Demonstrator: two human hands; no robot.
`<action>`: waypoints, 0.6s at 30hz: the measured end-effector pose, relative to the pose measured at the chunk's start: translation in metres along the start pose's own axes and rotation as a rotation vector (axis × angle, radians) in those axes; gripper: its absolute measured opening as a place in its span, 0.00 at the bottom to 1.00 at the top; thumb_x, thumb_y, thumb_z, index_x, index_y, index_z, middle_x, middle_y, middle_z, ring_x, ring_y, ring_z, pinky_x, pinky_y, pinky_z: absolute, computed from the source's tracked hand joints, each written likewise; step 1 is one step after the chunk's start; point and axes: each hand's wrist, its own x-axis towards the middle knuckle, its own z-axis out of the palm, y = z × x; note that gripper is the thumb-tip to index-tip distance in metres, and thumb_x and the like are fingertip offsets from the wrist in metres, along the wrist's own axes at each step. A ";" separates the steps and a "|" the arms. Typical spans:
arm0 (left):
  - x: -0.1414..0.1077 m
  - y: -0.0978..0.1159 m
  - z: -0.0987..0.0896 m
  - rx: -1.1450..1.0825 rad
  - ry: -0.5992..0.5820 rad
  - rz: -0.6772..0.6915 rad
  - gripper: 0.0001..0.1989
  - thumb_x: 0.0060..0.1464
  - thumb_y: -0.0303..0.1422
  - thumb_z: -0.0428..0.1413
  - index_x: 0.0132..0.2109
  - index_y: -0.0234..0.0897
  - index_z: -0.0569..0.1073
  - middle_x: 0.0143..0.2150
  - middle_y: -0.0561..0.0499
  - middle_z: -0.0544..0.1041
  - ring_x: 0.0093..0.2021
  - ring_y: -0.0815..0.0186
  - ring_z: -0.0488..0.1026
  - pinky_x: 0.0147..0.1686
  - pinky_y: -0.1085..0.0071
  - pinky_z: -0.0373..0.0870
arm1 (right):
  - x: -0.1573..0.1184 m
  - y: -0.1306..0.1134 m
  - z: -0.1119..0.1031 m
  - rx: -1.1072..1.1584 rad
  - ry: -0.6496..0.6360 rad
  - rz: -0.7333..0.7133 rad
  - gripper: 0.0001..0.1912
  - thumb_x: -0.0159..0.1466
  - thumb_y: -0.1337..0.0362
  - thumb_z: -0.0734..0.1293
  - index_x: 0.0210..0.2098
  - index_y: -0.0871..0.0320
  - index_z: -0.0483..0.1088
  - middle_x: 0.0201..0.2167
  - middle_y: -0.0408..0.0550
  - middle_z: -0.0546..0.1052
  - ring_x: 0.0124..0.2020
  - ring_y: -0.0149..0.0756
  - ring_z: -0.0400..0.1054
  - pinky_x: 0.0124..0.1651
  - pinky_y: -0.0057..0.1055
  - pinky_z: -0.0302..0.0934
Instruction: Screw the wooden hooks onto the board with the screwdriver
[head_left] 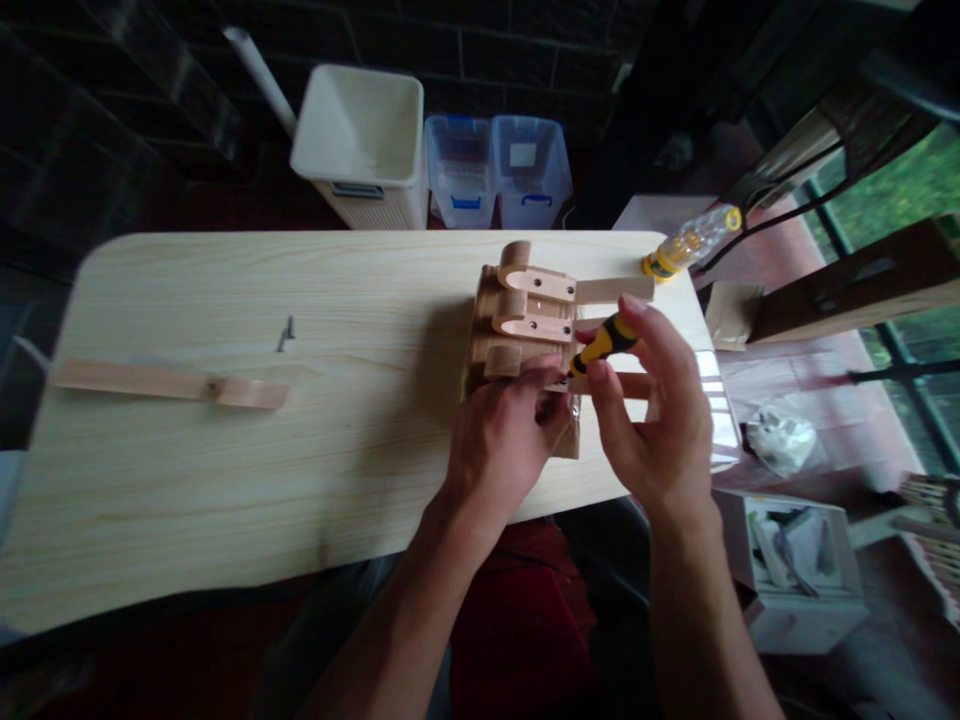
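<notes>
My right hand (pixel 651 410) grips a yellow-and-black screwdriver (pixel 602 342), tilted so its tip points down and left at the near side of a wooden piece with curved hooks (pixel 538 284). Close to that tip, my left hand (pixel 510 425) has its fingers bent together on the wood; what lies between them is hidden. Two upper hook strips show dark screws (pixel 566 330) set in them. Farther left on the table lie a separate wooden strip with a curved end (pixel 172 382) and a couple of loose screws (pixel 286 333).
On the pale wooden table (pixel 360 300), a clear bottle with yellow ends (pixel 690 243) stands at the far right corner. Behind are a white bin (pixel 360 130) and two clear plastic boxes (pixel 461 170). An open white box (pixel 799 560) of items sits at lower right.
</notes>
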 end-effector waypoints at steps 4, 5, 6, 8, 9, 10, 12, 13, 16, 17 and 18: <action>0.000 0.000 0.001 0.013 -0.002 -0.009 0.16 0.69 0.34 0.65 0.61 0.45 0.85 0.49 0.48 0.91 0.35 0.61 0.88 0.43 0.66 0.84 | 0.004 -0.005 -0.004 -0.020 -0.039 0.013 0.32 0.78 0.70 0.66 0.76 0.37 0.65 0.69 0.47 0.80 0.65 0.49 0.80 0.69 0.61 0.77; 0.000 0.000 0.001 0.014 -0.003 -0.010 0.16 0.69 0.34 0.66 0.62 0.45 0.85 0.48 0.48 0.91 0.35 0.61 0.88 0.43 0.66 0.84 | 0.005 -0.006 -0.004 -0.027 -0.042 0.008 0.32 0.78 0.70 0.66 0.76 0.37 0.66 0.69 0.47 0.80 0.65 0.48 0.79 0.68 0.59 0.78; -0.001 -0.001 0.001 0.015 -0.002 -0.008 0.16 0.69 0.35 0.66 0.62 0.45 0.85 0.48 0.48 0.91 0.35 0.61 0.88 0.43 0.66 0.84 | 0.005 -0.006 -0.004 -0.035 -0.042 0.002 0.32 0.78 0.70 0.67 0.75 0.37 0.67 0.69 0.46 0.80 0.65 0.48 0.79 0.68 0.57 0.79; -0.001 -0.002 0.002 0.015 0.007 0.005 0.16 0.69 0.34 0.66 0.61 0.46 0.85 0.52 0.48 0.91 0.35 0.61 0.88 0.45 0.65 0.84 | 0.005 -0.005 -0.004 -0.050 -0.026 -0.010 0.31 0.77 0.70 0.68 0.75 0.38 0.68 0.69 0.46 0.80 0.65 0.48 0.78 0.65 0.53 0.81; 0.000 -0.002 0.002 0.013 0.014 0.013 0.16 0.69 0.33 0.66 0.61 0.46 0.85 0.54 0.48 0.90 0.36 0.61 0.88 0.45 0.65 0.84 | 0.005 -0.005 -0.003 -0.054 -0.015 -0.012 0.31 0.77 0.70 0.69 0.75 0.38 0.68 0.69 0.46 0.80 0.65 0.48 0.78 0.62 0.51 0.83; 0.000 -0.002 0.002 0.011 0.020 0.021 0.16 0.69 0.33 0.66 0.61 0.47 0.85 0.56 0.48 0.90 0.36 0.62 0.88 0.46 0.65 0.84 | 0.005 -0.004 -0.003 -0.054 -0.004 -0.013 0.31 0.77 0.69 0.69 0.75 0.39 0.68 0.68 0.47 0.80 0.65 0.48 0.78 0.58 0.48 0.84; 0.000 -0.002 0.002 0.012 0.032 0.034 0.17 0.69 0.32 0.66 0.62 0.47 0.85 0.57 0.48 0.90 0.37 0.62 0.88 0.45 0.66 0.84 | 0.005 -0.002 -0.003 -0.055 0.013 -0.013 0.31 0.76 0.69 0.70 0.75 0.39 0.68 0.68 0.47 0.80 0.64 0.47 0.79 0.51 0.43 0.86; 0.000 -0.002 0.002 0.014 0.033 0.037 0.17 0.69 0.32 0.66 0.62 0.47 0.85 0.57 0.48 0.90 0.38 0.62 0.88 0.45 0.66 0.85 | 0.005 -0.001 -0.003 -0.056 0.016 -0.016 0.31 0.76 0.69 0.70 0.75 0.39 0.68 0.67 0.47 0.80 0.63 0.47 0.79 0.50 0.42 0.86; 0.000 -0.001 0.001 0.020 0.025 0.027 0.16 0.70 0.33 0.66 0.61 0.47 0.85 0.54 0.47 0.90 0.41 0.60 0.89 0.47 0.66 0.85 | 0.005 0.001 -0.001 -0.052 0.024 -0.031 0.31 0.76 0.69 0.71 0.74 0.39 0.69 0.63 0.46 0.82 0.62 0.47 0.79 0.53 0.45 0.86; 0.000 0.000 0.001 0.021 0.019 0.019 0.16 0.70 0.34 0.66 0.62 0.47 0.85 0.53 0.47 0.91 0.41 0.60 0.89 0.48 0.65 0.85 | 0.004 0.001 -0.001 -0.044 0.028 -0.035 0.31 0.75 0.70 0.71 0.73 0.39 0.69 0.62 0.47 0.82 0.62 0.47 0.79 0.54 0.46 0.86; 0.000 0.000 0.001 0.020 0.012 0.013 0.16 0.70 0.34 0.66 0.62 0.47 0.85 0.52 0.47 0.91 0.41 0.60 0.89 0.48 0.65 0.85 | 0.004 0.002 0.000 -0.033 0.033 -0.038 0.31 0.75 0.70 0.71 0.73 0.39 0.69 0.62 0.47 0.82 0.62 0.47 0.79 0.54 0.47 0.86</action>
